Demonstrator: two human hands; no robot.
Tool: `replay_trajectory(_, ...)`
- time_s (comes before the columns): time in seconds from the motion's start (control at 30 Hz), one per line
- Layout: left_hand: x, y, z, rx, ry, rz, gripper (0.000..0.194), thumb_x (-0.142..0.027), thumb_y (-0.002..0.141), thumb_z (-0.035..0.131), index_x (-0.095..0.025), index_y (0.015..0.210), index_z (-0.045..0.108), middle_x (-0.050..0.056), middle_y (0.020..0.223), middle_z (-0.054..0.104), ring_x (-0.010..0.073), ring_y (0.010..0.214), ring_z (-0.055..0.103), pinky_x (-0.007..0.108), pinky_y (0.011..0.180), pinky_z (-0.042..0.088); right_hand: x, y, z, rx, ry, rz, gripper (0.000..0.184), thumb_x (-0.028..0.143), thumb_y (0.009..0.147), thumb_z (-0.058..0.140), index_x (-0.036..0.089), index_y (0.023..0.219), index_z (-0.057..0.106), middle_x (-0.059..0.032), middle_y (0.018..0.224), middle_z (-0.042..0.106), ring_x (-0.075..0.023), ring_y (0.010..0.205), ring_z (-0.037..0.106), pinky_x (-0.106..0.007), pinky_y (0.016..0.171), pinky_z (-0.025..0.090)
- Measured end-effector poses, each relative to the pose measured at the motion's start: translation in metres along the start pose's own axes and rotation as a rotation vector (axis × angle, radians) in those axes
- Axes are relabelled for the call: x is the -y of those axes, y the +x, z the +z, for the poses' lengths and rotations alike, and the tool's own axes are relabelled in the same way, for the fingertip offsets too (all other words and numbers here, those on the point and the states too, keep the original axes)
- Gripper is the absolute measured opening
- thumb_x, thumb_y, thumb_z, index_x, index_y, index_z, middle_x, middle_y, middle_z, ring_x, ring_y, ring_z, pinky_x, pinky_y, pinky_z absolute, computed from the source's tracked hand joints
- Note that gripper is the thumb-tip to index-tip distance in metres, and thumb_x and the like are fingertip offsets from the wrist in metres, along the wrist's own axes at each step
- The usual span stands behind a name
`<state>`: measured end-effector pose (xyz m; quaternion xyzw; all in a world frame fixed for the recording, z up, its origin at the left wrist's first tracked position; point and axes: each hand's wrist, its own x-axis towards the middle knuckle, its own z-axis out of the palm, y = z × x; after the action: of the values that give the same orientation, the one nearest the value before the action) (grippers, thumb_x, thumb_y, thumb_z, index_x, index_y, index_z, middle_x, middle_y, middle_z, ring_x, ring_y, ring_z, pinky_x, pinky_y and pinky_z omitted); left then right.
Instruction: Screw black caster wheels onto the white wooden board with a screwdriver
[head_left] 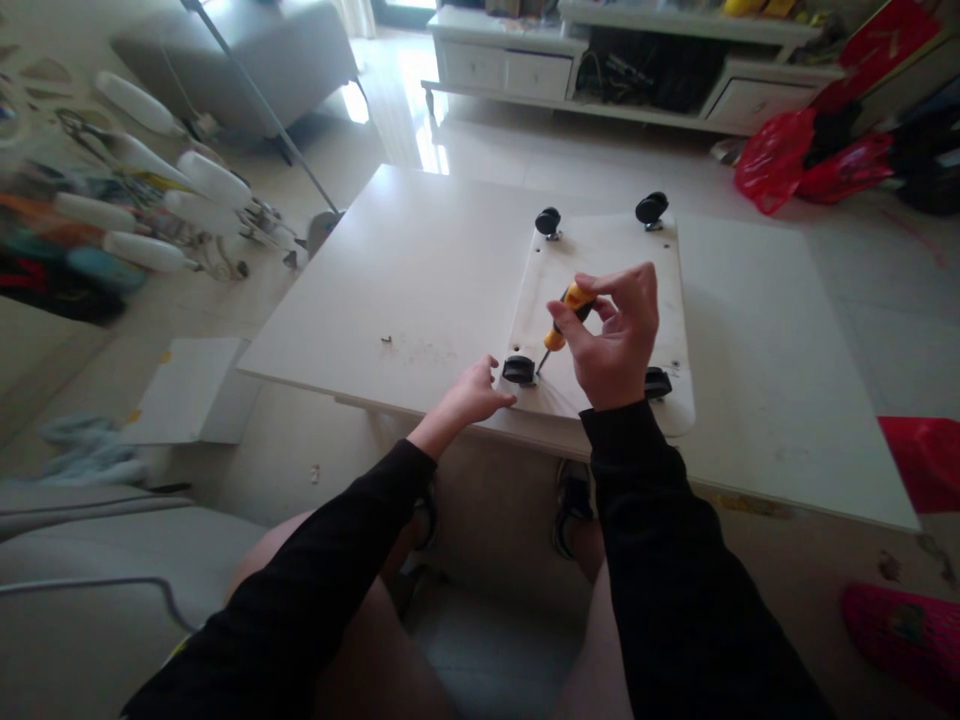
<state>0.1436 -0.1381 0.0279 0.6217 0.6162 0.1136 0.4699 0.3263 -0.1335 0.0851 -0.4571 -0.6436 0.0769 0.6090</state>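
Note:
My right hand (619,335) is closed around the yellow and black handle of a screwdriver (556,338). Its shaft slants down to the left, with the tip at the metal mount of the near-left caster wheel (518,370). That black caster sits at a corner of a white rectangular board (600,250) with rounded corners. More casters stand at the far-left corner (548,222), the far-right corner (651,209) and the near-right corner (658,382), this last one partly behind my wrist. My left hand (476,391) rests at the board's near-left corner, fingers apart beside the caster.
Under the board is a white table (442,270), with a small screw-like piece (386,340) and dark specks on its left part. A white box (191,390) stands on the floor at left. Beyond the table are a white cabinet (510,75) and a red plastic bag (776,160).

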Motion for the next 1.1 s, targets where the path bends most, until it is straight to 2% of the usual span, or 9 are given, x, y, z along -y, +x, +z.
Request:
replay_trajectory(0.07,0.0,0.001,0.001,-0.002,-0.014,0.009,0.065,-0.027,0.074,0.085,-0.015,0.132,0.058,0.013,0.111,0.07,0.0234,0.087,0.066,0.034,0.076,0.052,0.002,0.0,0.0,0.002,0.021,-0.003,0.019,0.032,0.093,0.069,0.032,0.112,0.069,-0.0038,0.115,0.063,-0.0204,0.106,0.068,-0.043,0.088,0.067)
replay_trajectory(0.2,0.0,0.002,0.002,-0.007,-0.051,0.021,0.065,-0.025,0.073,0.085,-0.016,0.132,0.058,0.014,0.115,0.07,0.0231,0.088,0.066,0.034,0.077,0.052,0.006,0.001,-0.001,0.124,0.102,0.017,0.023,0.029,0.102,0.053,0.031,0.12,0.067,-0.0051,0.126,0.07,-0.0225,0.124,0.069,-0.045,0.098,0.065)
replay_trajectory(0.37,-0.001,0.0,0.001,-0.013,-0.06,0.028,0.062,-0.024,0.071,0.086,-0.017,0.127,0.061,0.011,0.107,0.071,0.0223,0.085,0.066,0.033,0.075,0.052,0.006,0.002,0.0,0.06,0.06,-0.013,0.018,0.032,0.09,0.073,0.031,0.109,0.072,-0.0023,0.109,0.069,-0.0208,0.105,0.07,-0.045,0.093,0.066)
replay_trajectory(0.43,-0.001,-0.001,0.001,-0.024,-0.063,0.026,0.062,-0.023,0.069,0.087,-0.018,0.126,0.061,0.01,0.104,0.071,0.0223,0.085,0.066,0.033,0.075,0.052,0.006,0.002,0.0,0.051,0.057,-0.012,0.018,0.032,0.092,0.07,0.032,0.109,0.073,-0.0025,0.11,0.068,-0.021,0.107,0.07,-0.045,0.092,0.066)
replay_trajectory(0.57,-0.001,-0.001,0.001,-0.02,-0.043,0.033,0.061,-0.022,0.069,0.088,-0.018,0.125,0.061,0.01,0.108,0.072,0.0239,0.089,0.068,0.034,0.078,0.053,0.009,0.002,-0.003,0.15,0.105,0.004,0.028,0.026,0.1,0.053,0.033,0.121,0.07,-0.004,0.121,0.07,-0.0232,0.121,0.069,-0.046,0.095,0.066)
replay_trajectory(0.63,-0.001,-0.001,0.002,-0.01,-0.029,0.038,0.06,-0.023,0.071,0.087,-0.017,0.124,0.061,0.012,0.111,0.071,0.0252,0.09,0.068,0.036,0.08,0.054,0.01,0.002,-0.003,0.155,0.081,0.016,0.027,0.026,0.097,0.059,0.033,0.119,0.071,-0.0032,0.116,0.069,-0.022,0.114,0.07,-0.046,0.094,0.066)
replay_trajectory(0.77,-0.002,-0.002,0.003,-0.001,-0.022,0.045,0.056,-0.022,0.073,0.086,-0.017,0.123,0.061,0.013,0.109,0.071,0.0266,0.091,0.068,0.036,0.079,0.053,0.011,0.002,-0.004,0.05,0.016,0.026,0.023,0.029,0.086,0.076,0.032,0.108,0.072,-0.002,0.109,0.064,-0.0196,0.1,0.068,-0.045,0.087,0.067)
replay_trajectory(0.97,-0.001,-0.001,0.003,-0.017,-0.036,0.037,0.057,-0.021,0.069,0.087,-0.018,0.12,0.062,0.012,0.109,0.071,0.0257,0.091,0.067,0.037,0.081,0.052,0.008,0.001,-0.006,0.152,0.103,0.037,0.026,0.025,0.099,0.055,0.031,0.121,0.067,-0.0039,0.125,0.072,-0.0219,0.118,0.071,-0.043,0.092,0.067)
replay_trajectory(1.1,-0.002,-0.002,0.002,-0.01,-0.035,0.044,0.053,-0.021,0.072,0.085,-0.018,0.12,0.062,0.01,0.104,0.071,0.0251,0.09,0.067,0.036,0.08,0.052,0.008,0.002,-0.006,0.127,0.064,0.015,0.024,0.027,0.092,0.068,0.032,0.116,0.07,-0.0024,0.112,0.071,-0.0203,0.107,0.072,-0.044,0.09,0.068)
